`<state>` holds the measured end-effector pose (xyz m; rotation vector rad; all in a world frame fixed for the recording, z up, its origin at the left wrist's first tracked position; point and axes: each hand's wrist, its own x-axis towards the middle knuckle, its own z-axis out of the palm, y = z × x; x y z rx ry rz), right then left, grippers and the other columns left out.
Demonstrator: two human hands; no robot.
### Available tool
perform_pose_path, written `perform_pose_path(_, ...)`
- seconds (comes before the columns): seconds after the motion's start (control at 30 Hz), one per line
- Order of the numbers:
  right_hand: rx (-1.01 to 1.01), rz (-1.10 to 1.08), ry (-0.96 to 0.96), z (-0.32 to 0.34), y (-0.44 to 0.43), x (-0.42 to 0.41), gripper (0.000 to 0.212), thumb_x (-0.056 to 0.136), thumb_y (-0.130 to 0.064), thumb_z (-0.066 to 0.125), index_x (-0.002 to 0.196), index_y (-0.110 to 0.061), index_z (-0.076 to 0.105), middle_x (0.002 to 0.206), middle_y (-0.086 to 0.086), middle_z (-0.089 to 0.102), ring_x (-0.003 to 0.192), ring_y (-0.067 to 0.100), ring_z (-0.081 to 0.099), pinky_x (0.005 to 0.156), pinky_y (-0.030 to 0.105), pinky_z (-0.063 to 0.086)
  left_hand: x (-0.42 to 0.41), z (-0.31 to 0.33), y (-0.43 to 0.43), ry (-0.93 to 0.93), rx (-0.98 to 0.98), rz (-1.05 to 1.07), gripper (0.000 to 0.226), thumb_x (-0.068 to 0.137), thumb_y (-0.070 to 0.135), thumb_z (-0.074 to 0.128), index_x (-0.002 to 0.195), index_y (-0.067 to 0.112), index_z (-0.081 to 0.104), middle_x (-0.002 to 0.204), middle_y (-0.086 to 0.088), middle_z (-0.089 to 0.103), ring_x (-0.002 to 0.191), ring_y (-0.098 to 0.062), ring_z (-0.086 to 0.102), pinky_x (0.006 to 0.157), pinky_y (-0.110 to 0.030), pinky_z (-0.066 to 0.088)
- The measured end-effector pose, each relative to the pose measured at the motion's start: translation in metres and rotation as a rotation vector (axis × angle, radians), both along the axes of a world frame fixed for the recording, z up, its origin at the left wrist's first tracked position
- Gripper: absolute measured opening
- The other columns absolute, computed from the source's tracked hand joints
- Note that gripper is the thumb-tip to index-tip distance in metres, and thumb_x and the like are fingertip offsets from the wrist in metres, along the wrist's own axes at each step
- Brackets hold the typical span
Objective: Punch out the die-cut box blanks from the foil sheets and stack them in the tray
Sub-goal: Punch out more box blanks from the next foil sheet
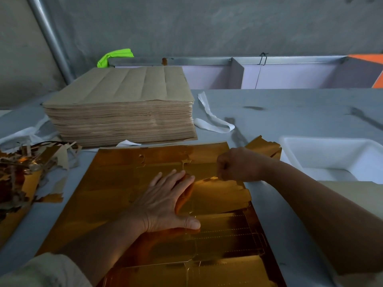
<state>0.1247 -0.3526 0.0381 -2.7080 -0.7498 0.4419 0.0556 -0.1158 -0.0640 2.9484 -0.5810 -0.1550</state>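
A gold foil sheet (116,183) with die-cut box outlines lies flat on the grey table in front of me. My left hand (165,201) presses flat on its middle, fingers straight and spread. My right hand (236,164) is curled into a fist at the sheet's right side and pinches a lifted strip of the foil (209,179) just right of my left fingertips. A white tray (331,156) stands to the right of the sheet; a pale blank (352,187) lies at its near edge.
A tall stack of brown-backed sheets (120,112) stands behind the foil sheet on the left. Torn gold and brown scraps (22,172) pile at the left edge. White straps (213,119) lie on the table behind. Grey bins line the back wall.
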Motion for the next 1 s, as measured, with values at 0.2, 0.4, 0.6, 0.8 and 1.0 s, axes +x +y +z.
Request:
perform_pose_path(0.2,0.063,-0.012,0.056,0.002,-0.001,-0.001,0.010,0.094,-0.023,0.063,0.098,-0.014,0.065,0.091,0.006,0.068,0.071,0.014,0.065,0.063,0.024,0.053,0.001,-0.002,0.000,0.000,0.025,-0.003,0.123,0.053,0.108,0.023,0.146,0.046,-0.028,0.161,0.017,-0.022,0.141,-0.001,-0.028,0.115,-0.035,-0.019)
perform_pose_path(0.4,0.064,-0.025,0.062,0.001,0.001,0.000,0.009,0.095,-0.021,0.062,0.099,-0.014,0.065,0.090,0.003,0.066,0.072,0.011,0.063,0.062,0.021,0.049,0.003,-0.002,0.000,-0.009,0.074,-0.013,0.126,0.054,0.108,0.019,0.152,0.039,-0.022,0.159,0.017,-0.029,0.142,-0.004,-0.029,0.116,-0.037,-0.019)
perform_pose_path(0.6,0.056,-0.016,0.073,0.003,0.002,-0.001,0.004,0.095,-0.020,0.062,0.093,-0.017,0.063,0.090,0.000,0.065,0.077,0.010,0.062,0.065,0.020,0.050,0.001,0.000,0.000,0.011,0.096,-0.023,0.127,0.054,0.108,0.016,0.151,0.037,-0.024,0.148,0.020,-0.040,0.143,-0.006,-0.030,0.116,-0.037,-0.019)
perform_pose_path(0.8,0.019,-0.052,0.045,0.011,-0.004,-0.001,0.018,0.092,-0.017,0.062,0.076,-0.024,0.056,0.080,-0.003,0.061,0.071,0.008,0.056,0.064,0.021,0.044,0.003,0.002,-0.002,0.029,0.113,-0.021,0.126,0.053,0.108,0.015,0.149,0.038,-0.027,0.150,0.019,-0.041,0.143,-0.006,-0.032,0.118,-0.039,-0.018)
perform_pose_path(1.0,0.077,-0.094,0.118,0.015,-0.008,-0.001,0.016,0.091,-0.012,0.062,0.077,-0.021,0.060,0.079,-0.002,0.062,0.071,0.009,0.057,0.066,0.022,0.046,0.002,0.003,-0.001,0.034,0.111,-0.025,0.119,0.054,0.108,0.013,0.143,0.043,-0.032,0.152,0.019,-0.041,0.142,-0.004,-0.034,0.117,-0.037,-0.020)
